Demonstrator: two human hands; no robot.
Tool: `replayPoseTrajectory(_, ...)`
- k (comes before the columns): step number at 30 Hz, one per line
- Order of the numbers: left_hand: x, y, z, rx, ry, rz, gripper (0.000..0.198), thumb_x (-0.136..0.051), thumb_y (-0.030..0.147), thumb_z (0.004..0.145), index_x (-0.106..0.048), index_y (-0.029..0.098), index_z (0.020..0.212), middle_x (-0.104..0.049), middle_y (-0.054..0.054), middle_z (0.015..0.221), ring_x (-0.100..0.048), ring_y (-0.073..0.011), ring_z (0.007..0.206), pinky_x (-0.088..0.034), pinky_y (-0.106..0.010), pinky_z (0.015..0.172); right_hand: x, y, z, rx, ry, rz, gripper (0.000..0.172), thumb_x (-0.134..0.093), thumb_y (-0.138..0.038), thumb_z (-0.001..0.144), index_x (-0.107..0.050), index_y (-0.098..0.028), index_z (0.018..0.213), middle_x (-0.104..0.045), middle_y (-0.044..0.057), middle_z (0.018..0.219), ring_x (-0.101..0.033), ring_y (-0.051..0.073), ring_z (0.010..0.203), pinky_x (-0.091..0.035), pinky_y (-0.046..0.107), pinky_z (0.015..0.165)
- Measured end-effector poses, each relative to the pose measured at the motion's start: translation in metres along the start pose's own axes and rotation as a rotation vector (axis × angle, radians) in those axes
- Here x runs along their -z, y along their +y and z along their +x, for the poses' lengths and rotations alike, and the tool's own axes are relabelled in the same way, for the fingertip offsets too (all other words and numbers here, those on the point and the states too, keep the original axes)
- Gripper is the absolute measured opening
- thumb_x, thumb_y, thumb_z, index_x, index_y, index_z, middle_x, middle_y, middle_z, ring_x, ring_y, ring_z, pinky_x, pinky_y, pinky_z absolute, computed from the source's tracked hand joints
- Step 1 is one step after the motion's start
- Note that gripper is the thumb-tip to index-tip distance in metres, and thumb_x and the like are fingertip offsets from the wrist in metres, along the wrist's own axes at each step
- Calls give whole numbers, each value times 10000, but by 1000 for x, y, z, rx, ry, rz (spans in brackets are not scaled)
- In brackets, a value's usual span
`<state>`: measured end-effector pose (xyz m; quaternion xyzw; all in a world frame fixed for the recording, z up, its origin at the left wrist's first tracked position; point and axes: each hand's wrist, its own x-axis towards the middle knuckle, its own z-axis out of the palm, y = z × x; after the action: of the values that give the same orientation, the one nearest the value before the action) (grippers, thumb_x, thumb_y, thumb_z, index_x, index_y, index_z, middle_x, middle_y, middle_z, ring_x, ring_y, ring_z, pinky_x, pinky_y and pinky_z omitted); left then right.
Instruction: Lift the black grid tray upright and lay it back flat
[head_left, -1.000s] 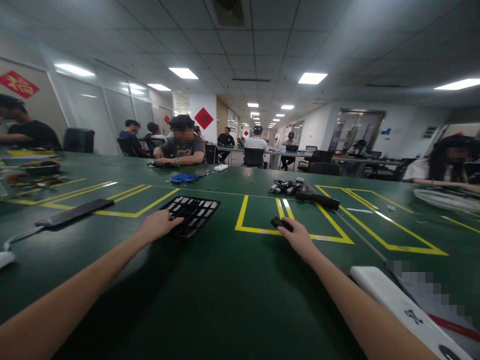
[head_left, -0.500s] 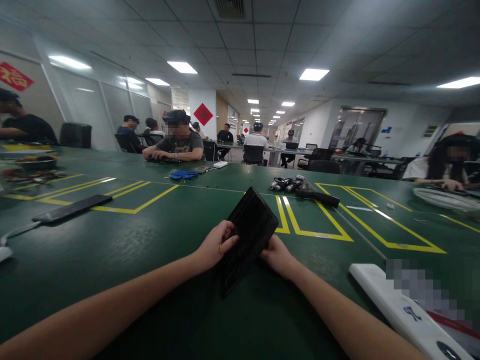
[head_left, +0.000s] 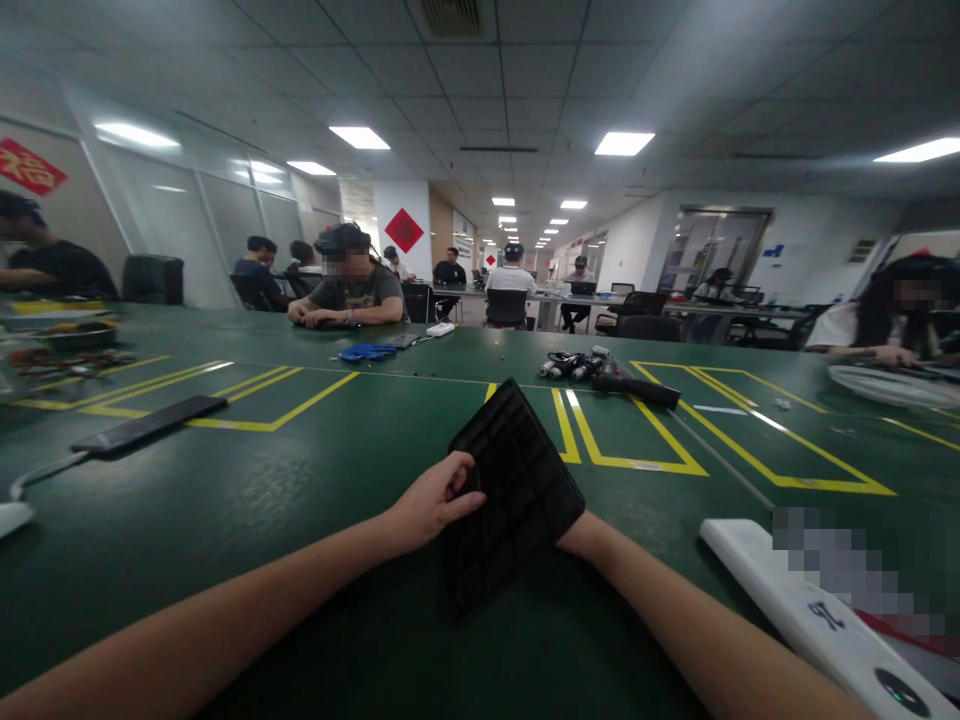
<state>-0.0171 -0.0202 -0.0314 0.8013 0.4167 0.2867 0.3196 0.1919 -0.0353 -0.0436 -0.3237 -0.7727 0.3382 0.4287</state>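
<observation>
A black, flat rectangular panel with a grid of raised or sunken squares (head_left: 517, 480) is held tilted above the green table (head_left: 315, 480) in front of me. My left hand (head_left: 442, 498) is at its left edge, fingers curled and thumb lying over the near face. My right hand (head_left: 577, 530) reaches behind the panel's lower right edge and supports it from there; its fingers are hidden. What exactly the panel is, I cannot tell.
A white device marked 26 (head_left: 817, 610) lies right. At left sits a dark phone-like slab (head_left: 150, 427) with a white cable. Ahead are a bundle of black cables (head_left: 574, 365), a black cylinder (head_left: 637, 390) and blue gloves (head_left: 367, 352). People sit around the table.
The panel has turned so its gridded face shows more broadly, and it reaches farther right. My right hand has slipped farther behind it; the left hand has shifted slightly down.
</observation>
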Motion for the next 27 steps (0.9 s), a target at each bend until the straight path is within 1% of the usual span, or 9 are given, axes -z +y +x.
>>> replayPoseTrajectory(3,3,0,3,28,15,-99,347,-587,399,688,-445,183,920,-360,47,689,-366,-97,609,-323,-216,546,-1,-2,0,-1,-24,-35,468,-601,-437,700,-550,-208,1105,-531,77,1214,-421,249,1177,-260,441,1045)
replayPoseTrajectory(5,7,1,6,154,86,-266,272,-540,363,728,-440,178,901,-371,47,668,-375,-90,580,-318,-208,516,-3,-2,2,5,-23,-79,487,-580,-427,721,-516,-213,1153,-483,81,1272,-403,249,1196,-255,437,1050)
replayPoseTrajectory(8,14,6,9,434,258,-575,102,-456,197,767,-405,164,850,-392,46,627,-405,-74,523,-343,-200,489,-5,-5,4,51,-39,-159,458,-526,-405,771,-489,-237,1196,-456,62,1304,-382,246,1217,-231,438,1063)
replayPoseTrajectory(11,21,10,9,526,323,-711,138,-468,91,733,-387,156,823,-466,24,649,-470,-71,529,-413,-214,529,-5,-8,5,90,-76,-193,429,-506,-391,793,-497,-251,1199,-464,41,1302,-382,243,1220,-215,432,1074)
replayPoseTrajectory(13,23,10,8,496,292,-668,109,-491,157,759,-389,164,796,-472,34,619,-450,-64,477,-389,-196,457,-5,-9,5,92,-76,-183,430,-510,-381,793,-495,-246,1200,-465,39,1303,-388,239,1216,-211,429,1076)
replayPoseTrajectory(15,25,10,8,442,221,-589,171,-526,280,771,-392,175,757,-417,68,545,-357,-44,395,-266,-158,356,-6,-7,4,81,-56,-169,446,-516,-372,788,-485,-225,1208,-456,51,1311,-381,236,1222,-209,427,1077)
replayPoseTrajectory(18,30,12,7,386,44,-576,264,-574,384,732,-429,163,726,-334,90,508,-248,-17,366,-112,-145,337,-7,-2,3,71,-37,-165,456,-513,-372,786,-474,-216,1213,-439,59,1323,-367,228,1232,-212,424,1075)
replayPoseTrajectory(22,35,16,2,349,-166,-656,270,-603,346,701,-507,140,847,-448,42,645,-313,-15,413,-151,-158,355,-9,4,4,83,-34,-186,429,-512,-385,783,-499,-226,1182,-475,55,1287,-375,226,1223,-209,422,1075)
replayPoseTrajectory(27,32,15,0,297,-226,-532,251,-533,384,760,-422,183,861,-532,38,656,-351,-26,369,-165,-157,336,-9,6,5,106,-11,-172,424,-519,-353,776,-481,-235,1181,-507,53,1245,-440,215,1161,-275,411,1046)
